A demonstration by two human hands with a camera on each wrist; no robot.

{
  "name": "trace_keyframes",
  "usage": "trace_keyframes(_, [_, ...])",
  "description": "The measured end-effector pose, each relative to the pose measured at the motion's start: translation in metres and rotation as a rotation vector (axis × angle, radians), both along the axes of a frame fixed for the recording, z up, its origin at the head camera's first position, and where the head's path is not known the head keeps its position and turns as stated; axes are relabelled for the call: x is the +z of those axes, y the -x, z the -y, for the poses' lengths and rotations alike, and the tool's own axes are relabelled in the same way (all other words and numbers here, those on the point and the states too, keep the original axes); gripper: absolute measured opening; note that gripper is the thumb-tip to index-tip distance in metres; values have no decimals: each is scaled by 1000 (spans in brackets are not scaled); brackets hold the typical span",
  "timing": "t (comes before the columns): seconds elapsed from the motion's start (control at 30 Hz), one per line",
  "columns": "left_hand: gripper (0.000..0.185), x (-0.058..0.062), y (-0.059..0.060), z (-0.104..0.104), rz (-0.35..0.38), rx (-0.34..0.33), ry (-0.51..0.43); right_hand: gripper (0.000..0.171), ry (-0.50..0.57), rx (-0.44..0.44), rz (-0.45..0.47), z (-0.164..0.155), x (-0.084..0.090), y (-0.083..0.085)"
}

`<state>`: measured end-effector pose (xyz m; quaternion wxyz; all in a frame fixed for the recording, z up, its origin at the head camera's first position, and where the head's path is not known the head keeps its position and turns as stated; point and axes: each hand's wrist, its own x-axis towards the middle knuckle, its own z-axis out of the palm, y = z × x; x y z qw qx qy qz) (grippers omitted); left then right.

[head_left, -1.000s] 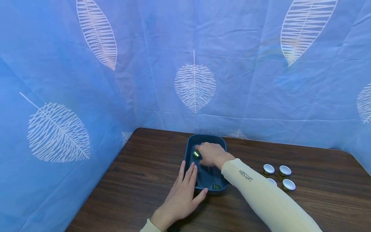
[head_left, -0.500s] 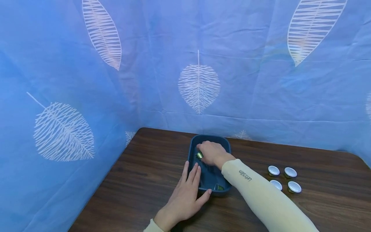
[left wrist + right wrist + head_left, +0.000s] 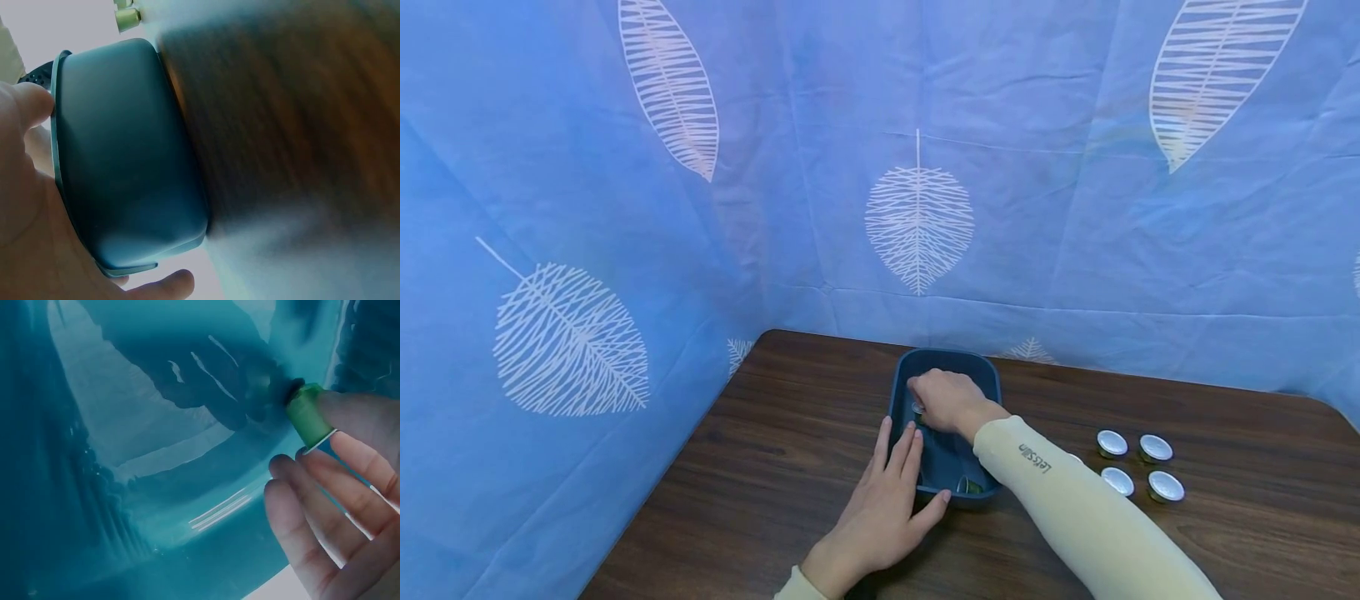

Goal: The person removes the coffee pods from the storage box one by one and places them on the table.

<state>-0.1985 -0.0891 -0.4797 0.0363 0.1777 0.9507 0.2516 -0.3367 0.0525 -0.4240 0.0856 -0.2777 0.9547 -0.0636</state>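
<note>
A dark blue plastic bin (image 3: 906, 367) stands on the table. My left hand (image 3: 876, 512) rests on its near left corner with fingers spread and straight, thumb along the front rim. My right hand (image 3: 951, 400) reaches down inside and pinches a green coffee capsule (image 3: 310, 419) between thumb and fingers. In the right wrist view its narrow end points up-left and its lid lies toward the fingers; the other fingers are spread below. From the head, the hand covers most of this capsule. A second green capsule (image 3: 972, 485) lies on its side in the bin's near right corner.
Several capsules (image 3: 1155, 448) stand lid up in a group on the dark wooden table (image 3: 790, 433), right of the bin; the right sleeve (image 3: 1037, 467) partly covers one. A blue cloth (image 3: 820, 208) with white leaf prints hangs behind and at the left.
The pinched capsule has turned: earlier its green side showed by the right fingers, now a pale lid shows there. The left hand keeps its place on the bin. The head view has shifted slightly.
</note>
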Motion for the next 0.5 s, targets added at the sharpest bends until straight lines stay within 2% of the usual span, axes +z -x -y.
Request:
trace_keyframes(0.37, [83,1,-1,-1,-13,3,4,15,43,-43,28,0,-2,0])
trace_keyframes(0.5, [83,2,-1,-1,-13,1,-2,23,45,-48,32,1,-2,1])
